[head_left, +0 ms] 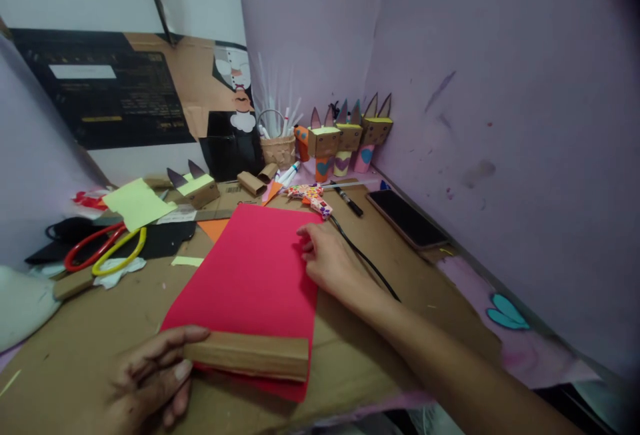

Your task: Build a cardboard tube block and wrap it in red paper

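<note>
A red sheet of paper (255, 275) lies flat on the brown cardboard work surface (75, 355). A long brown cardboard block (250, 353) rests across the sheet's near edge. My left hand (150, 375) grips the block's left end, fingers curled around it. My right hand (327, 260) rests on the sheet's right edge farther back, fingers bent and pressing on the paper.
A black cable (365, 258) runs past my right wrist from a patterned glue gun (313, 196). A phone (405, 218) lies at right. Scissors (105, 248), a yellow sheet (135, 203), a basket of pens (277, 145) and cardboard box figures (345, 138) sit behind.
</note>
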`<action>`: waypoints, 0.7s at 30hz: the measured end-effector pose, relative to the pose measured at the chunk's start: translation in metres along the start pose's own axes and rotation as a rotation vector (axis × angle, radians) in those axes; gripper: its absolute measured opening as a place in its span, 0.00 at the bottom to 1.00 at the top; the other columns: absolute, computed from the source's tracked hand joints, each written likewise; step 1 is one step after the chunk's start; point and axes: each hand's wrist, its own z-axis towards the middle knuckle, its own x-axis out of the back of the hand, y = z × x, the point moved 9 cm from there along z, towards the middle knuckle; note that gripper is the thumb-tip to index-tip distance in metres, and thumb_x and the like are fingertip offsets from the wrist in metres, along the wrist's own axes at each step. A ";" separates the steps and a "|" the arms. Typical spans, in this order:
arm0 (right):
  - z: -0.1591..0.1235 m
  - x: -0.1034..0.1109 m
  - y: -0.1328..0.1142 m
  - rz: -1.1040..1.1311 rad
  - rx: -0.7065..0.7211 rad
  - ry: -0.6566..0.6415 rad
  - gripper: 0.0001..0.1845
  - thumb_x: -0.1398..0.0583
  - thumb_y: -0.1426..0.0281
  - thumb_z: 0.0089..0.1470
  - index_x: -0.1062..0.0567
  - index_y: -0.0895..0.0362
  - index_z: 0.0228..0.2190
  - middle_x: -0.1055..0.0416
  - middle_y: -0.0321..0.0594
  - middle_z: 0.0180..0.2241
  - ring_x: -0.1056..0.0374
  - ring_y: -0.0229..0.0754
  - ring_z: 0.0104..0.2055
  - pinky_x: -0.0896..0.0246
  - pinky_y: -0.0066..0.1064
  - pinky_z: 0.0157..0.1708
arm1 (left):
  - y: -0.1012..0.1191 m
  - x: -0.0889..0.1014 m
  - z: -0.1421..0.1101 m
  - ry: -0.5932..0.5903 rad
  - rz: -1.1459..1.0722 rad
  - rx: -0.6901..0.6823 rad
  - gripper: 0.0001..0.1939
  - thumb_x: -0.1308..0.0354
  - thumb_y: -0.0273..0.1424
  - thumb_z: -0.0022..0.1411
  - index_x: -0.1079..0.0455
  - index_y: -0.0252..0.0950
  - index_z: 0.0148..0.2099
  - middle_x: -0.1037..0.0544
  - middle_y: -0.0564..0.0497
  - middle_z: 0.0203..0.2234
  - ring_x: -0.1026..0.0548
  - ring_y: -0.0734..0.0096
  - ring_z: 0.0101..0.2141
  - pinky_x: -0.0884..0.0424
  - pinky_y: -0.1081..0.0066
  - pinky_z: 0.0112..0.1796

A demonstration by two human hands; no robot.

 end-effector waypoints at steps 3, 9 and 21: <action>0.010 -0.008 -0.003 0.003 0.057 -0.017 0.21 0.46 0.89 0.39 0.28 0.59 0.35 0.30 0.40 0.31 0.33 0.39 0.33 0.38 0.29 0.33 | 0.015 -0.015 -0.005 -0.028 -0.001 -0.009 0.18 0.35 0.39 0.44 0.27 0.37 0.39 0.33 0.57 0.09 0.39 0.79 0.13 0.45 0.80 0.15; 0.010 -0.002 -0.012 -0.016 0.135 -0.026 0.13 0.45 0.87 0.44 0.26 0.62 0.27 0.30 0.42 0.30 0.34 0.39 0.33 0.39 0.29 0.36 | 0.023 -0.028 -0.003 -0.100 0.065 -0.022 0.20 0.37 0.38 0.46 0.30 0.35 0.42 0.29 0.55 0.11 0.35 0.76 0.14 0.41 0.79 0.16; -0.078 0.035 -0.017 0.484 -0.126 0.088 0.08 0.45 0.70 0.53 0.25 0.56 0.30 0.25 0.38 0.29 0.30 0.39 0.32 0.37 0.29 0.33 | 0.026 -0.015 -0.004 0.037 -0.031 -0.009 0.25 0.34 0.35 0.41 0.31 0.36 0.44 0.33 0.58 0.09 0.44 0.84 0.09 0.49 0.85 0.10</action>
